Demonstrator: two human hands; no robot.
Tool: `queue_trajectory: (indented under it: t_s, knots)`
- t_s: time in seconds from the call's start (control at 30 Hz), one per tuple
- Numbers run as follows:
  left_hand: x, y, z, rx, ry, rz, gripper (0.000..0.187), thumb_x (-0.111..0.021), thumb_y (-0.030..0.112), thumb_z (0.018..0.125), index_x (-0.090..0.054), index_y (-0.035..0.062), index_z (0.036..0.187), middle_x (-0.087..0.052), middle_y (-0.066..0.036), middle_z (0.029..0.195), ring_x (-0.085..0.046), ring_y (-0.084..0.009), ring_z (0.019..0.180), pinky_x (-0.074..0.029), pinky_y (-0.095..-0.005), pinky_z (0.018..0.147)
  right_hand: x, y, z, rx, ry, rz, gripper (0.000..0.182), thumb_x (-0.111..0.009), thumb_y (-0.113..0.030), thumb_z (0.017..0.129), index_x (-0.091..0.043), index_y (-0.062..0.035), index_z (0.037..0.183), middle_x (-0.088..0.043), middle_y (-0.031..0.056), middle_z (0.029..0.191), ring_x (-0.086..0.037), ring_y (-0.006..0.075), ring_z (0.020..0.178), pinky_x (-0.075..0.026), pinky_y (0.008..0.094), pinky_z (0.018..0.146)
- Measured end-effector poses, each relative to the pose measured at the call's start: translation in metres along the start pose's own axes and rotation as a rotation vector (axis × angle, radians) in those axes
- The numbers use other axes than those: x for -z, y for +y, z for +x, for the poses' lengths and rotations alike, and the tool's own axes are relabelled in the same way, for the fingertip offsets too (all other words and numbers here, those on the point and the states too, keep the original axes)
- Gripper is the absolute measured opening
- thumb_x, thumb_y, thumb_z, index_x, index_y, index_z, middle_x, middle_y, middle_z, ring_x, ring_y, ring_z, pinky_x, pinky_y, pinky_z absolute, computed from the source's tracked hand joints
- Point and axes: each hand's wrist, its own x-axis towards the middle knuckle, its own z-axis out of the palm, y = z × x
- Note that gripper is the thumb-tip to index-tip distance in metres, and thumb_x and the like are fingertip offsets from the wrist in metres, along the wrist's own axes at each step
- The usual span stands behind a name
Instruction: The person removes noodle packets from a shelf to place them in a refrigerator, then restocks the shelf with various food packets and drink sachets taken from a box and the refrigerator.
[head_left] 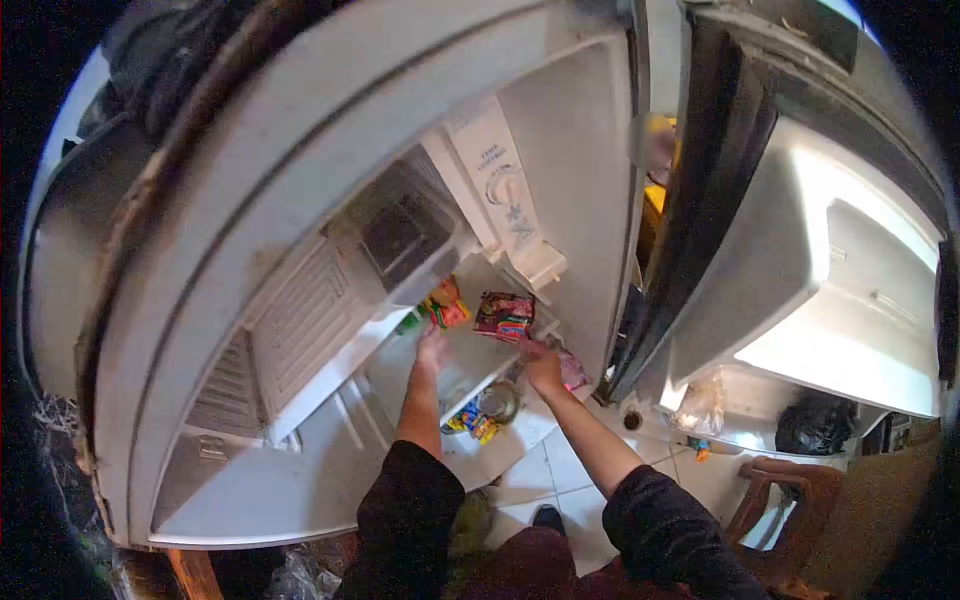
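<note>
I reach with both arms into an open refrigerator. My left hand (432, 347), slightly blurred, has its fingers closed at the lower edge of an orange, red and green snack packet (447, 304). My right hand (542, 366) pinches at the lower right corner of a dark red packet (503, 314) on the shelf. Just beside my right wrist lies a pink packet (572, 370). Below the shelf edge, a blue and yellow packet (474, 422) rests next to a round clear container (498, 400). My fingertips are partly hidden.
The refrigerator door (760, 260) stands open on the right, its lower bin holding a clear bag (698, 405) and a black bag (816, 422). A white temperature-control housing (500, 185) is on the inner wall. A brown plastic stool (775, 510) stands on the tiled floor at lower right.
</note>
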Motion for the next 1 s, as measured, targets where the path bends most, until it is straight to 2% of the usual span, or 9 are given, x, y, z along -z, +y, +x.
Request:
queue_trajectory:
  t_s: [0.03,0.2,0.3,0.4,0.5,0.63,0.77,0.83,1.0]
  knots:
    - [0.003,-0.015,0.011,-0.005,0.007,-0.018,0.034,-0.056,0.027,0.082,-0.05,0.008,0.11,-0.059,-0.008,0.091,-0.058,-0.021,0.067,-0.044,-0.0285,0.05,0.0,0.011,-0.002,-0.053,-0.046,0.187,0.02,-0.054,-0.012,0.074,-0.065,-0.0107,0.091,-0.06,0.0153,0.094,-0.058,0.0296,0.086,-0.045,0.037,0.071]
    - [0.011,-0.037,0.033,-0.073,0.048,-0.095,0.037,-0.059,0.026,0.081,-0.05,0.0041,0.109,-0.058,-0.007,0.088,-0.056,-0.0206,0.072,-0.047,-0.0363,0.06,0.049,-0.04,-0.025,-0.065,-0.105,0.137,0.022,-0.053,-0.014,0.078,-0.063,-0.0146,0.097,-0.06,0.0131,0.094,-0.057,0.0292,0.089,-0.044,0.0369,0.075]
    - [-0.005,-0.016,-0.01,0.087,-0.054,-0.219,0.027,-0.058,0.024,0.082,-0.053,0.0025,0.098,-0.059,-0.008,0.083,-0.058,-0.0213,0.067,-0.047,-0.0331,0.058,0.044,-0.043,-0.029,-0.006,-0.108,0.103,0.023,-0.052,-0.014,0.08,-0.062,-0.0136,0.101,-0.06,0.0126,0.097,-0.057,0.0288,0.09,-0.044,0.0359,0.078]
    - [-0.01,-0.023,0.025,0.128,-0.037,-0.215,0.023,-0.058,0.024,0.082,-0.053,0.0029,0.089,-0.058,-0.009,0.084,-0.059,-0.024,0.066,-0.048,-0.0344,0.057,0.056,-0.057,-0.033,-0.158,-0.244,-0.007,0.026,-0.051,-0.013,0.079,-0.062,-0.011,0.103,-0.056,0.0149,0.106,-0.056,0.0306,0.093,-0.043,0.0345,0.083]
    - [-0.006,-0.034,0.05,0.066,-0.048,-0.186,0.021,-0.056,0.023,0.083,-0.052,0.0035,0.087,-0.058,-0.011,0.083,-0.06,-0.0253,0.068,-0.049,-0.0359,0.059,0.064,-0.042,-0.03,0.028,-0.253,-0.114,0.024,-0.057,-0.017,0.079,-0.062,-0.0087,0.101,-0.063,0.0141,0.091,-0.06,0.0191,0.079,-0.045,0.0288,0.071]
    - [-0.011,-0.031,0.021,-0.085,0.119,-0.177,0.011,-0.051,0.018,0.085,-0.05,0.0074,0.083,-0.053,-0.005,0.072,-0.055,-0.0181,0.063,-0.048,-0.032,0.057,0.091,-0.064,-0.019,-0.012,-0.35,0.075,0.025,-0.053,-0.019,0.082,-0.061,-0.0086,0.103,-0.06,0.0158,0.1,-0.059,0.0254,0.09,-0.044,0.0324,0.079]
    - [0.017,-0.034,-0.087,-0.536,0.189,-0.001,0.006,-0.044,0.014,0.088,-0.047,0.0093,0.084,-0.042,-0.001,0.066,-0.046,-0.0115,0.057,-0.046,-0.0285,0.056,0.123,-0.131,-0.051,0.006,-0.336,0.32,0.021,-0.052,-0.015,0.084,-0.062,-0.0073,0.1,-0.061,0.0167,0.097,-0.06,0.0223,0.088,-0.045,0.0304,0.077]
    - [0.035,-0.021,-0.174,-0.441,0.044,-0.158,0.006,-0.043,0.015,0.088,-0.045,0.01,0.091,-0.044,-0.001,0.074,-0.046,-0.0094,0.065,-0.047,-0.0325,0.063,0.154,-0.171,-0.083,0.267,-0.274,0.07,0.019,-0.053,-0.013,0.083,-0.063,-0.0064,0.097,-0.061,0.0164,0.096,-0.06,0.023,0.088,-0.045,0.0293,0.077]
    - [0.066,0.056,-0.408,-0.024,-0.088,-0.302,0.017,-0.041,0.02,0.091,-0.036,0.0135,0.105,-0.046,-0.005,0.108,-0.048,-0.0178,0.098,-0.044,-0.0449,0.079,0.296,-0.317,-0.168,0.055,-0.382,0.142,0.023,-0.064,-0.01,0.074,-0.064,-0.0077,0.097,-0.061,0.0149,0.099,-0.057,0.0227,0.092,-0.045,0.0306,0.079]
